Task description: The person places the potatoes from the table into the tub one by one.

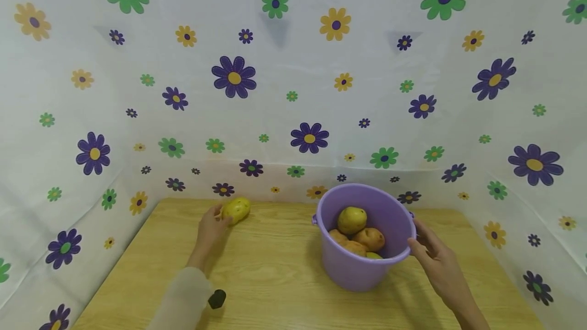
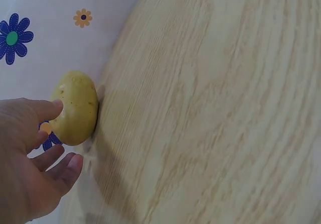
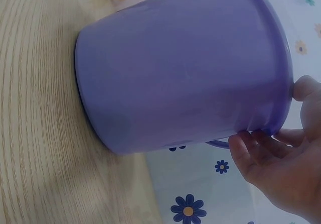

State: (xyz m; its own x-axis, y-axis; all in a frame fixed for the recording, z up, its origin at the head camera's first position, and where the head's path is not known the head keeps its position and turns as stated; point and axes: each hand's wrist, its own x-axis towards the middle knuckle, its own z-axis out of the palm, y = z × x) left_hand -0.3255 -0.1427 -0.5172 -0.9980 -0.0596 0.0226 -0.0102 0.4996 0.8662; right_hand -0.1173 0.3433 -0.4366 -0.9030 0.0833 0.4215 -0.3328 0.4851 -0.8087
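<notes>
A yellow potato (image 1: 237, 210) lies on the table near its back edge. Beside it is my left hand (image 1: 212, 230); in the left wrist view one fingertip meets the potato's (image 2: 76, 108) side, while the other fingers are apart from it, loosely bent. A purple bucket (image 1: 357, 274) stands upright to the right. My right hand (image 1: 437, 264) grips its rim, with the thumb at the top and the fingers against the outer wall, seen in the right wrist view. Inside the bucket are several potatoes (image 1: 352, 220), yellowish and brown, partly hidden by the front wall.
A wooden table (image 1: 275, 279) carries everything. Flower-printed white sheeting (image 1: 284, 111) rises behind it and along both sides. Near the left sleeve (image 1: 183, 294) is a small black object (image 1: 217, 299) whose kind I cannot tell. Part of the bucket's handle (image 3: 219, 143) shows below the rim.
</notes>
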